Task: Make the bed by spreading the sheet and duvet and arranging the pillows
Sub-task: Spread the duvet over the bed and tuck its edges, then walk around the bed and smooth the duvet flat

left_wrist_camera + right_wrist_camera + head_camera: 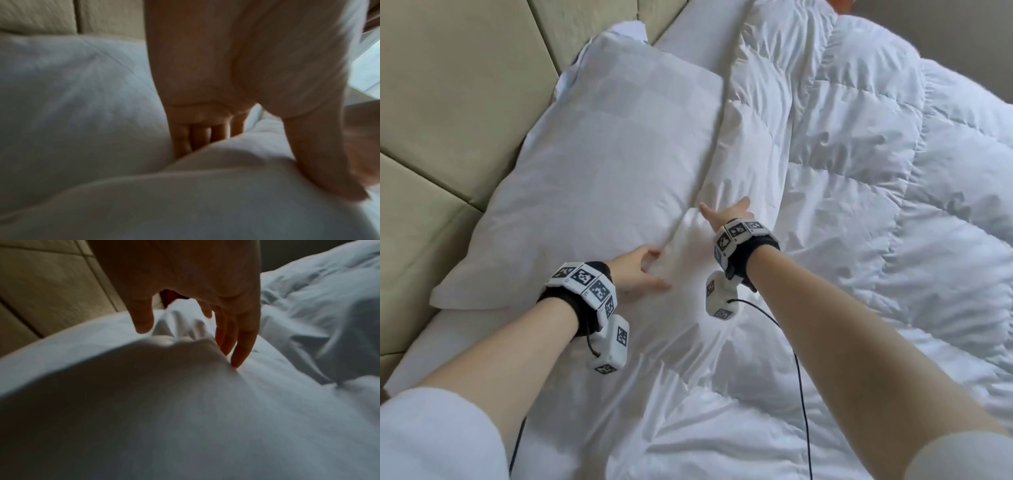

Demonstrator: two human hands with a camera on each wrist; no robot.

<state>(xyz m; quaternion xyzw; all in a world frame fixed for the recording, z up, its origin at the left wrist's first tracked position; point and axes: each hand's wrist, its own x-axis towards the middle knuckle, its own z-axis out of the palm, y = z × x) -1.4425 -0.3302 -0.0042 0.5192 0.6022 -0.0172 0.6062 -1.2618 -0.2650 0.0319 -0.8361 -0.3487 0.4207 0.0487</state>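
Observation:
A white pillow (599, 164) lies flat against the headboard, left of the puffy white quilted duvet (859, 205). My left hand (658, 270) is at the pillow's near right corner. In the left wrist view its straight fingers (197, 138) reach down into the crease between the pillow (72, 97) and a duvet fold (185, 203), and the thumb lies on the fold. My right hand (724, 209) is spread, fingers straight, on the duvet's top edge beside the pillow. In the right wrist view its fingertips (238, 356) touch a raised fold of the duvet (164, 402). Neither hand grips anything.
A beige padded headboard (448, 102) runs along the left. Bare white sheet (431, 342) shows between the pillow and the near bed edge, and more white bedding (685, 37) lies beyond the pillow. Black cables hang from both wrist cameras over the duvet.

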